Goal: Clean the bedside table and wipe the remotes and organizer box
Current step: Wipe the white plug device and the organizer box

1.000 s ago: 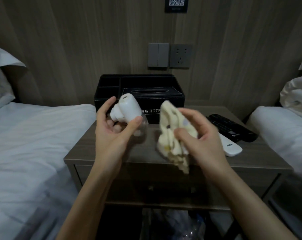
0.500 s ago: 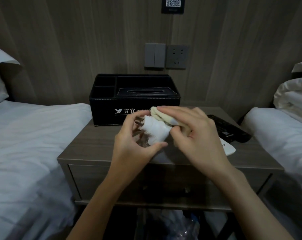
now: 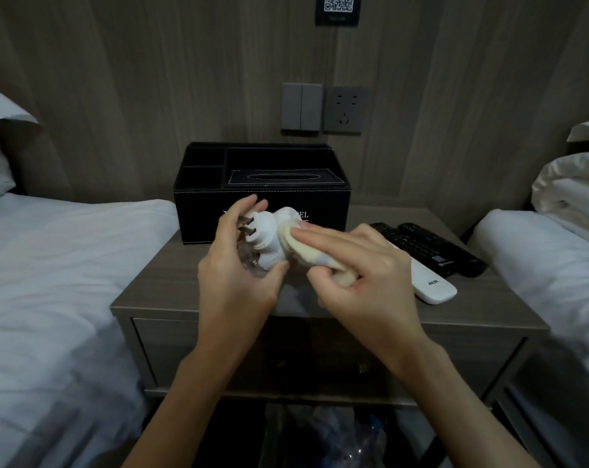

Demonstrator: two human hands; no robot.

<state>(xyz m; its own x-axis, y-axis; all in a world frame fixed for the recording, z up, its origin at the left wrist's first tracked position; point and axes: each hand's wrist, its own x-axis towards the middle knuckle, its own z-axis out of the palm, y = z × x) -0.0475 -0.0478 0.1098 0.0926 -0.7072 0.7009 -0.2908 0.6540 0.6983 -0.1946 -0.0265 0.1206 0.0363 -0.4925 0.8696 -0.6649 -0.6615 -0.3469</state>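
Observation:
My left hand [image 3: 239, 282] grips a white plug-in device [image 3: 266, 231] with metal prongs and a clear bottle under it, held above the bedside table [image 3: 158, 282]. My right hand [image 3: 360, 271] holds a cream cloth [image 3: 306, 255] and presses it against the device's right side. Behind them stands the black organizer box [image 3: 202, 211] with a tissue slot on top. A white remote [image 3: 431, 282] and two black remotes [image 3: 431, 248] lie on the table's right part, beside my right hand.
White beds flank the table, one on the left [image 3: 50, 282] and one on the right [image 3: 556, 265]. On the wooden wall hang a switch [image 3: 301, 106] and a socket [image 3: 345, 109]. A crumpled plastic bag [image 3: 323, 437] lies under the table.
The device has turned in my left hand so its prongs point left. My right hand brought the cloth onto it and has slid it along the device's right side.

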